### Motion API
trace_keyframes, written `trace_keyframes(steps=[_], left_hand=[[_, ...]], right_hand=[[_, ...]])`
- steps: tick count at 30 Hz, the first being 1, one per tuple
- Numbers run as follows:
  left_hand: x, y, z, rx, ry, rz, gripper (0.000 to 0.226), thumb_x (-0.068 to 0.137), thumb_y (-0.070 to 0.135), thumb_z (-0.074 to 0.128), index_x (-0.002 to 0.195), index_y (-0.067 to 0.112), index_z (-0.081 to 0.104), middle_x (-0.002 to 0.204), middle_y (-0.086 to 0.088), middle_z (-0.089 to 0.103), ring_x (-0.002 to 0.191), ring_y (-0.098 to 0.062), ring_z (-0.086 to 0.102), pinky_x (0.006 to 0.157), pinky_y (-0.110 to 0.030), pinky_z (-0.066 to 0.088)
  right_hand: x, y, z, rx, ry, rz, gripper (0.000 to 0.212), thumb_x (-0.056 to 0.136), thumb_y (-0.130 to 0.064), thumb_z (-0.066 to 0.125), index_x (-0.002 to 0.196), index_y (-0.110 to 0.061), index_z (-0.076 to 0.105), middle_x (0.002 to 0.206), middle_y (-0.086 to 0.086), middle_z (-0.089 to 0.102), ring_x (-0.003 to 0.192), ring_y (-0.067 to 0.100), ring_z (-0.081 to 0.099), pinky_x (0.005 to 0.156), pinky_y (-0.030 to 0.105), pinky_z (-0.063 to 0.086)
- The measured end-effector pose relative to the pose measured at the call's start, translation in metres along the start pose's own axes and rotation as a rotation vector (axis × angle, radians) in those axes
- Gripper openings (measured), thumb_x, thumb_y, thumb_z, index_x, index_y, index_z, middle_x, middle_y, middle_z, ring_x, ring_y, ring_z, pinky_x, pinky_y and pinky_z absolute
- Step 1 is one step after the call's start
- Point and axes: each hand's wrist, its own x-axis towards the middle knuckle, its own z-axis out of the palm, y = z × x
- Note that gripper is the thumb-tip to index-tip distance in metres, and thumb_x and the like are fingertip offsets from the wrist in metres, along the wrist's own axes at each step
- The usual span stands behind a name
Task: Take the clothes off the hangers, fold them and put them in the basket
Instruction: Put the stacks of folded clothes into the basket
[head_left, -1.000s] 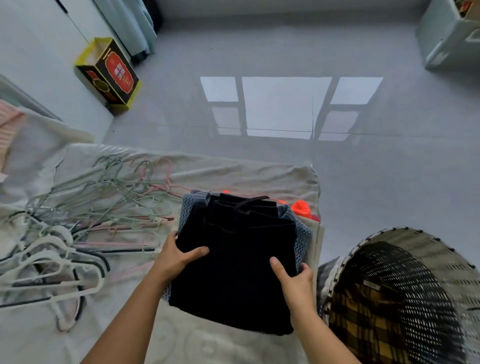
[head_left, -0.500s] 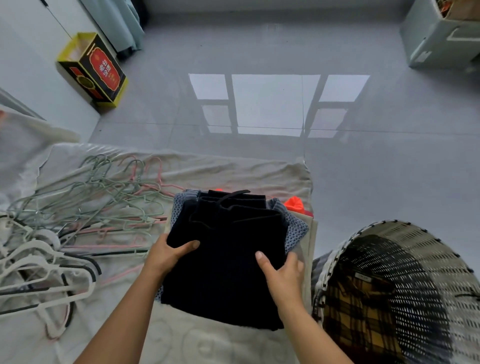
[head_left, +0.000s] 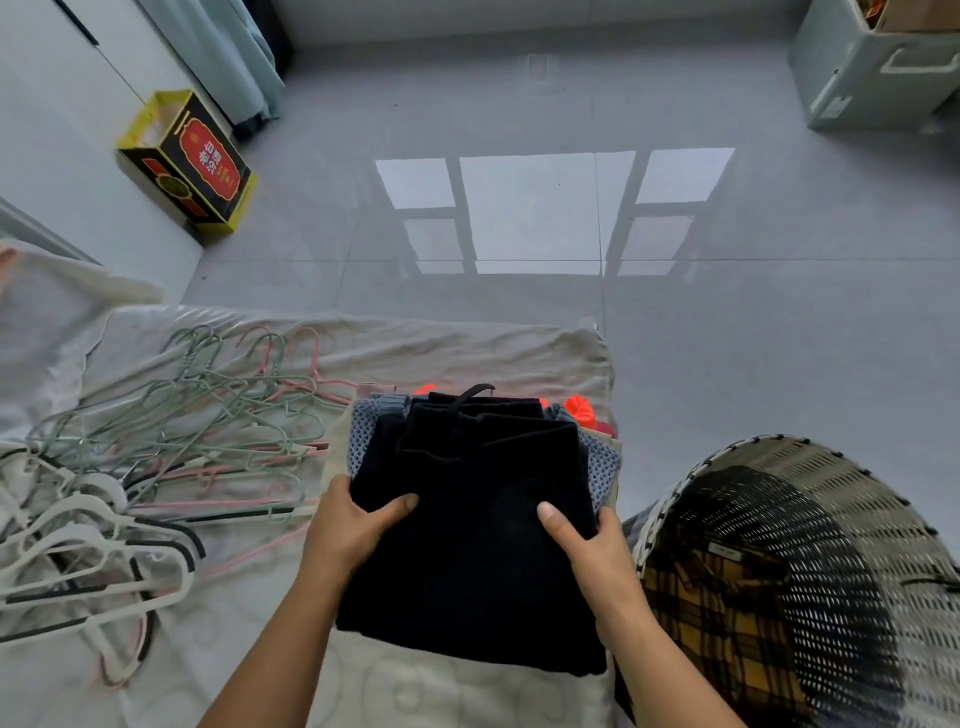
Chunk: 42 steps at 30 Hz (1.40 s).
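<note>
Stack of folded clothes (head_left: 478, 519), topped by a black garment, lying at the right corner of the bed (head_left: 467, 343), just beside the basket (head_left: 779, 452). A grey-blue knit (head_left: 363, 447) and an orange piece (head_left: 582, 408) show under and behind the black one.

The left hand (head_left: 353, 530) and right hand (head_left: 592, 551) each take one side of the stack. The thumbs lie on the black cloth and the fingers curl under the edges, so each grip is closed on the stack. Across the last second the hands have kept these places and the stack has barely shifted. Whether it has left the bed cannot be told. This suggests folding is done and the carry to the basket is about to start.

The basket already holds a yellow plaid garment (head_left: 717, 613). Its small white neck label (head_left: 727, 553) is too small to read.

Bare hangers (head_left: 171, 457) lie heaped on the bed to the left. On the floor stands a yellow-and-black box (head_left: 192, 161) with gold Chinese characters on a red panel, not legible here.
</note>
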Motion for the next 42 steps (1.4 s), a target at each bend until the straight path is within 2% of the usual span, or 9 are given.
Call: trace_keyframes(steps=[4,8,10,16,21,25,33,36,42], left_hand=[[-0.017,0.005,0.01,-0.003,0.005,0.004,0.06,0.063,0.034,0.085,0.105,0.01,0.049,0.097,-0.004,0.061,0.087,-0.023,0.06,0.071,-0.031,0.044],[-0.028,0.004,0.015,-0.37,-0.344,-0.172,0.083,0.036,0.042,0.094,0.108,0.011,0.063,0.098,-0.009,0.073,0.088,-0.028,0.07,0.081,-0.039,0.055],[-0.037,0.006,0.024,-0.461,-0.446,-0.209,0.068,0.051,0.027,0.091,0.111,0.01,0.064,0.094,-0.011,0.074,0.085,-0.028,0.071,0.076,-0.037,0.056],[-0.056,0.022,0.057,-0.416,-0.459,-0.038,0.09,0.034,0.041,0.093,0.114,0.016,0.059,0.097,-0.005,0.073,0.086,-0.02,0.071,0.062,-0.023,0.055],[-0.07,0.046,0.097,-0.382,-0.307,0.087,0.046,0.068,0.015,0.081,0.104,0.028,0.056,0.105,0.001,0.068,0.094,-0.015,0.066,0.073,-0.025,0.055],[-0.091,0.062,0.138,-0.366,-0.3,0.133,0.053,0.065,0.022,0.085,0.109,0.026,0.056,0.108,0.003,0.067,0.095,-0.011,0.066,0.077,-0.024,0.055],[-0.148,0.058,0.255,-0.134,-0.489,0.14,0.089,0.068,0.049,0.076,0.139,0.016,0.034,0.141,0.009,0.039,0.132,-0.009,0.036,0.111,-0.029,0.032],[-0.161,0.041,0.299,-0.071,-0.505,0.148,0.051,0.079,0.025,0.074,0.118,0.028,0.041,0.118,0.018,0.051,0.116,-0.004,0.047,0.086,-0.002,0.036],[-0.151,0.002,0.368,0.031,-0.434,0.037,0.037,0.079,0.011,0.072,0.104,0.021,0.047,0.096,0.018,0.056,0.102,-0.015,0.059,0.076,-0.017,0.041]], right_hand=[[-0.001,0.007,-0.019,0.189,-0.091,0.133,0.049,0.078,-0.04,0.068,0.12,-0.017,0.057,0.111,0.005,0.067,0.099,0.024,0.066,0.088,0.04,0.054],[-0.005,0.009,-0.037,0.22,-0.11,0.147,0.045,0.077,-0.037,0.068,0.116,-0.016,0.061,0.107,0.007,0.07,0.097,0.026,0.067,0.089,0.043,0.053],[-0.01,0.008,-0.046,0.267,-0.122,0.141,0.047,0.075,-0.036,0.068,0.117,-0.019,0.058,0.11,0.007,0.067,0.1,0.027,0.065,0.09,0.043,0.052],[-0.016,0.015,-0.077,0.181,-0.072,-0.002,0.105,0.02,-0.081,0.073,0.112,-0.034,0.052,0.115,-0.006,0.062,0.105,0.014,0.061,0.081,0.028,0.053],[-0.015,0.015,-0.119,0.16,0.067,-0.148,0.08,0.041,-0.082,0.068,0.106,-0.037,0.057,0.113,-0.009,0.064,0.102,0.009,0.062,0.08,0.023,0.051],[-0.019,0.016,-0.169,0.16,0.157,-0.197,0.027,0.09,-0.032,0.054,0.117,-0.029,0.053,0.112,-0.012,0.061,0.097,0.001,0.058,0.065,0.009,0.049],[-0.031,0.069,-0.291,0.198,0.261,0.025,0.041,0.088,-0.038,0.053,0.128,-0.027,0.05,0.121,-0.002,0.059,0.108,0.019,0.057,0.09,0.038,0.047],[-0.027,0.108,-0.319,0.071,0.33,0.088,0.065,0.079,-0.053,0.053,0.138,-0.026,0.044,0.134,-0.001,0.052,0.122,0.022,0.05,0.103,0.045,0.041],[0.012,0.17,-0.342,0.001,0.374,0.222,0.064,0.092,-0.047,0.048,0.147,-0.022,0.027,0.15,0.005,0.034,0.136,0.028,0.034,0.111,0.047,0.03]])
